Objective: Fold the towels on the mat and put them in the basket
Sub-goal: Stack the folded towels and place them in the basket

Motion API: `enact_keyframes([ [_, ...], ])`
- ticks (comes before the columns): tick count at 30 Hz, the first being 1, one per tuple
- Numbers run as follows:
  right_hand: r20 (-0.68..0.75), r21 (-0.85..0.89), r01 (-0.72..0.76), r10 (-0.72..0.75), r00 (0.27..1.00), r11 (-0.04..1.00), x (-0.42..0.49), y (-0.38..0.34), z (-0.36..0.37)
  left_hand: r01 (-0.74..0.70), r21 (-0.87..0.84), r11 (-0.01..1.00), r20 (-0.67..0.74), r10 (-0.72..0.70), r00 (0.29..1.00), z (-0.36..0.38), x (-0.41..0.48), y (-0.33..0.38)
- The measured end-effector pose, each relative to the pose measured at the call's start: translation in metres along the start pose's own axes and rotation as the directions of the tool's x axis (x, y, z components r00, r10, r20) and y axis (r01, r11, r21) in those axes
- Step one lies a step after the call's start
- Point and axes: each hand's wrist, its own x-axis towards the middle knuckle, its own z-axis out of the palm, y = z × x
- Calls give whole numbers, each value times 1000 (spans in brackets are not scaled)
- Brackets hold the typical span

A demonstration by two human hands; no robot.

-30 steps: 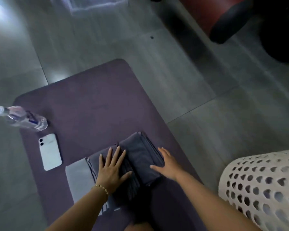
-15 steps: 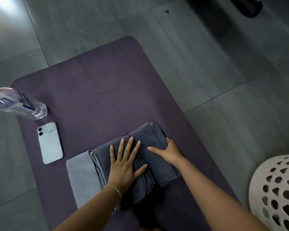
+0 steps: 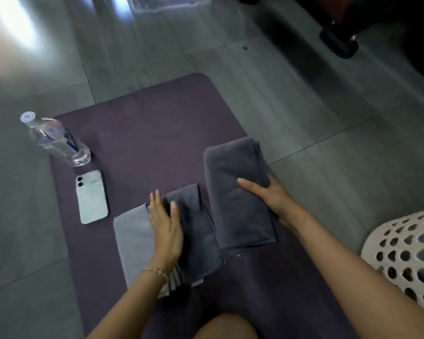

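Dark grey folded towel is in the right hand, thumb across its top and fingers curled round its right edge, gripping it. I can't tell if it is lifted off the purple mat or resting on it. Left hand lies flat, fingers straight, on the towel pile just to the left, whose dark grey layers sit over a light grey towel. I see the pile on the mat's near half. White perforated basket is at the right edge of view. Clear bottle is at the mat's left edge, with a white phone back-up beside it.
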Motion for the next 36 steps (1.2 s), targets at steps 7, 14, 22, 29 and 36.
enact_keyframes([
  [7, 202, -174, -105, 140, 969, 979, -7, 36, 92, 516, -487, 705, 416, -332, 847, -24, -16, 1],
  [14, 67, -291, -27, 48, 997, 956, 2, 73, 93, 433, -403, 806, 410, -264, 873, -18, -9, -2],
  [22, 130, 94, -90, 78, 988, 991, -20, 31, 50, 380, -420, 824, 469, -161, 868, -1, -8, 82],
  [29, -85, 264, 61, -40, 996, 963, -89, -102, -78, 260, -381, 887, 620, 37, 784, 50, -32, 274],
  [36, -412, 302, 207, -68, 909, 931, -181, -191, -229, 223, -244, 944, 791, 61, 609, 152, -94, 441],
])
